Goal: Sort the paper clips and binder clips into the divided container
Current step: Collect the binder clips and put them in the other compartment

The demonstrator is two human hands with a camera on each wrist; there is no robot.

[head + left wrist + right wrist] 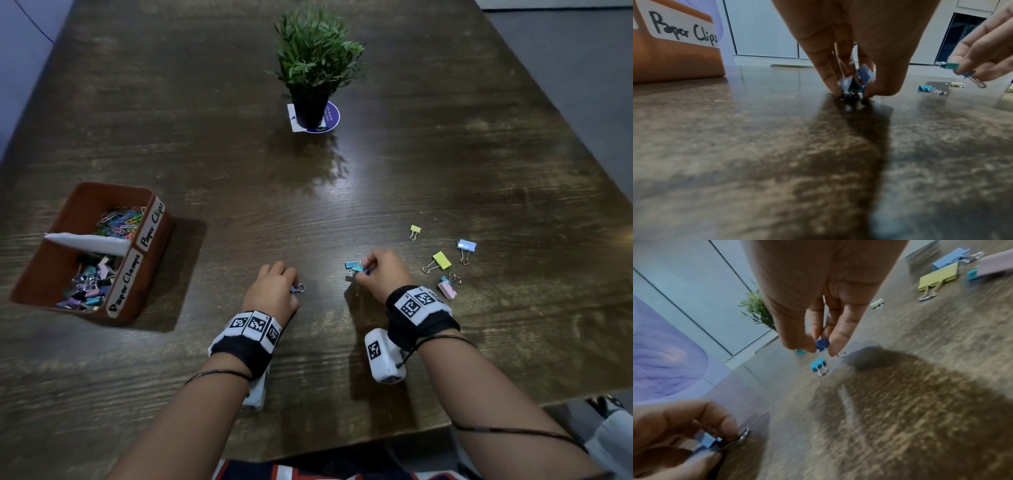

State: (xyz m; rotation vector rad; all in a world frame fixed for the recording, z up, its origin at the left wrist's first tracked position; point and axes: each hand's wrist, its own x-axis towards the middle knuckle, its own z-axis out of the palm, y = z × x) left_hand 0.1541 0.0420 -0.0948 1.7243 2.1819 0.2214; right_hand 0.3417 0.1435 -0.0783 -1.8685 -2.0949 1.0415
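Below, left hand [274,291]: fingertips pinch light-blue clips [854,82] on table [342,192].
Right hand [385,274]: pinches dark-blue clip [822,344], above teal clip [817,364].
Container [89,250]: far left.

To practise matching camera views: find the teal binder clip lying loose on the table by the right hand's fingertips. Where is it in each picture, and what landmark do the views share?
Head: teal binder clip, centre, just left of the right hand.
Left wrist: right of middle.
Right wrist: centre, below the fingertips.
Shared landmark: that right hand.
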